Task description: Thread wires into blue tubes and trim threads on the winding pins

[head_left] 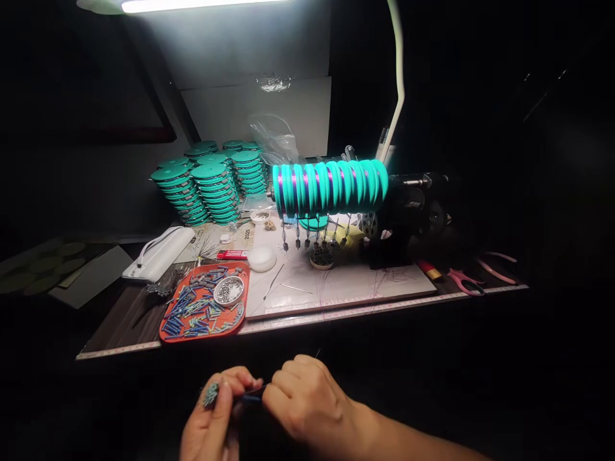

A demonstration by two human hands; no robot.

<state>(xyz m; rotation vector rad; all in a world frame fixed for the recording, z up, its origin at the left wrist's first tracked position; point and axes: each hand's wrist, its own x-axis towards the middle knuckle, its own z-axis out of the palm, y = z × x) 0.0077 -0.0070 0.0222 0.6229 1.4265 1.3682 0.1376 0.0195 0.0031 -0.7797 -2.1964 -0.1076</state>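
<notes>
In front of the table edge my left hand (pixel 214 416) is closed, thumb and fingers pinching a small bundle of grey-green pieces (pixel 210 395) whose ends show above the thumb. Just to its right, my right hand (pixel 307 400) is curled into a fist with its back toward me. A thin dark blue piece (pixel 252 397) runs between the two hands; what the right fingers grip is hidden. Nearest to the hands is an orange tray (pixel 245 282) of blue, grey and pale green small tubes, with a white cup (pixel 229 291) of tiny silvery bits in it.
Turquoise discs (pixel 331 187) with purple line sit on a machine's shaft, weighted rigs (pixel 298 243) hanging below. Stacks of turquoise discs (pixel 216 186) stand behind. A white power bank (pixel 161 256) lies left, pink-handled scissors (pixel 465 282) and pliers (pixel 497 269) right.
</notes>
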